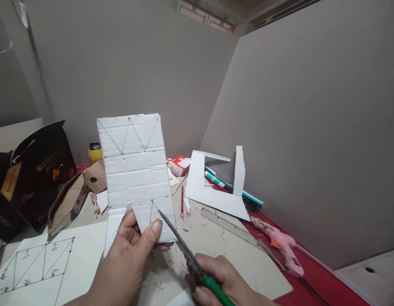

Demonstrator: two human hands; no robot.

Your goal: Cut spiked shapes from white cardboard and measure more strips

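Note:
My left hand point(128, 255) is closed on the lower part of a white corrugated cardboard sheet point(137, 174), thumb in front and fingers behind, holding it upright. Pencilled zigzag lines run across its top band, and two lines meet in a point lower down. A triangular notch opens in the bottom edge by my fingers. In my right hand point(225, 276) are scissors point(180, 241) with a green handle. Their blades lie against the sheet's lower right, with the tip near a drawn slanting line. Part of the blades and handle is hidden by my fingers.
On the right lie a cut white cardboard frame point(197, 178), a clear ruler point(228, 225) and a pink glue gun point(286, 250). A red pencil point(182, 202) lies behind my hands. Leftward are a drawing sheet point(85, 263), a dark box point(37, 170) and a yellow bottle point(94, 154).

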